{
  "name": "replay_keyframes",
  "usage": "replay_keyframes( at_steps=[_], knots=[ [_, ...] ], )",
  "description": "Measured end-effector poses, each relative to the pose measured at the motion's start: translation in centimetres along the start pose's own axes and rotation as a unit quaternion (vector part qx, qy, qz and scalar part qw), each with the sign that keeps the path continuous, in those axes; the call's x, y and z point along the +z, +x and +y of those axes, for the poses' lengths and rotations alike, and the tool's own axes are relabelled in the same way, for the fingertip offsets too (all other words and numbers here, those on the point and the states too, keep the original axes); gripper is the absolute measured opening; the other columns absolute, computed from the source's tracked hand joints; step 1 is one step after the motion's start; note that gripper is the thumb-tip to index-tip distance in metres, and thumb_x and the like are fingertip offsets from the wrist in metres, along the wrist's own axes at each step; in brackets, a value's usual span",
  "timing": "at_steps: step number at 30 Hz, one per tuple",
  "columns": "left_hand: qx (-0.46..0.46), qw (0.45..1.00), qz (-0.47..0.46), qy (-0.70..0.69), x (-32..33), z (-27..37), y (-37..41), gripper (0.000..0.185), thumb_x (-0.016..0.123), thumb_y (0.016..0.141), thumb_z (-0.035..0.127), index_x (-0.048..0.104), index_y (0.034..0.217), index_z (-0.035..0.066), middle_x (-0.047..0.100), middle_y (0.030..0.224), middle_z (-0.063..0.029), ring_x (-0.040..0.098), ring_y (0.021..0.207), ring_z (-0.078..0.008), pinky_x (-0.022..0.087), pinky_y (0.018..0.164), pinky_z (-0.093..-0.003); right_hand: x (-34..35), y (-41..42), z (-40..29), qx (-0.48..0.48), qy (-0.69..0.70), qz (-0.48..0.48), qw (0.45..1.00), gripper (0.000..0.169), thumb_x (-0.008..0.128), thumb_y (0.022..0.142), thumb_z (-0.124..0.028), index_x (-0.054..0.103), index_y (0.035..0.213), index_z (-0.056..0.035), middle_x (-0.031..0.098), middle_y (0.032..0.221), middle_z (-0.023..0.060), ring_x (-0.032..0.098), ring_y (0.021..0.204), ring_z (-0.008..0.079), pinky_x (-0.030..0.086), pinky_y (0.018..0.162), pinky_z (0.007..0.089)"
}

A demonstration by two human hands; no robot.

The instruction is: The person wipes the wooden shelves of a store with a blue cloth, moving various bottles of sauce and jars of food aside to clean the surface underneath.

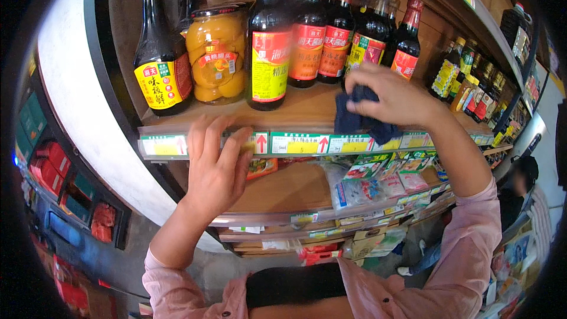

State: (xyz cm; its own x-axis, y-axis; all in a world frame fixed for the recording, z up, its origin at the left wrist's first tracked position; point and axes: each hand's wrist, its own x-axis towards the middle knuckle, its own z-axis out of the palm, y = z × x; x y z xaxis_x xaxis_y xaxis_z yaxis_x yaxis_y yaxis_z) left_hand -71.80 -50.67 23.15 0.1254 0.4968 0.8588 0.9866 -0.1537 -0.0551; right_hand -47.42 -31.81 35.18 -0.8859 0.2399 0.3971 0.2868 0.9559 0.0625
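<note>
My right hand (394,93) grips a crumpled dark blue cloth (347,115) at the front of a wooden shelf (305,102). Part of the cloth hangs over the price-label strip (301,144). With fingers spread, my left hand (215,164) lies against that strip further left and holds nothing. Behind the hands stand a soy sauce bottle with a yellow label (164,75), a glass jar of yellow peaches (217,57) and a red-capped sauce bottle (269,53). More dark sauce bottles (305,48) stand further back, and one red-capped bottle (405,48) is partly hidden by my right hand.
Seasoning packets (372,166) and plastic bags (354,192) lie on the shelf below. More bottles (447,71) line the right end. A white pillar (84,79) borders the left. A person (522,181) is at the far right.
</note>
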Motion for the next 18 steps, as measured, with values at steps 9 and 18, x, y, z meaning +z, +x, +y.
replay_keyframes(
  at_steps=[9,18],
  knots=[
    [-0.004,0.997,-0.018,-0.074,-1.5,0.4,1.1,0.041,0.065,0.072,0.0,0.054,0.111,0.001,0.046,0.117,-0.0213,0.044,0.109,-0.0413,0.036,0.093,-0.0479,1.1,2.0,-2.6,0.115,-0.102,-0.075,0.985,0.046,0.064,0.078,-0.047,0.056,0.09,-0.0034,0.06,0.093,0.0184,0.059,0.088,0.036,0.046,0.078,0.0467],
    [-0.024,0.976,0.051,-0.21,3.7,4.4,19.4,0.052,0.063,0.08,0.01,0.039,0.122,-0.01,0.047,0.123,-0.0289,0.047,0.116,-0.0402,0.037,0.099,-0.0376,4.1,2.0,0.3,-0.052,-0.028,-0.062,0.996,0.031,0.049,0.088,-0.026,0.059,0.105,-0.0022,0.058,0.108,0.0186,0.053,0.103,0.0346,0.041,0.092,0.0437]
  ],
)
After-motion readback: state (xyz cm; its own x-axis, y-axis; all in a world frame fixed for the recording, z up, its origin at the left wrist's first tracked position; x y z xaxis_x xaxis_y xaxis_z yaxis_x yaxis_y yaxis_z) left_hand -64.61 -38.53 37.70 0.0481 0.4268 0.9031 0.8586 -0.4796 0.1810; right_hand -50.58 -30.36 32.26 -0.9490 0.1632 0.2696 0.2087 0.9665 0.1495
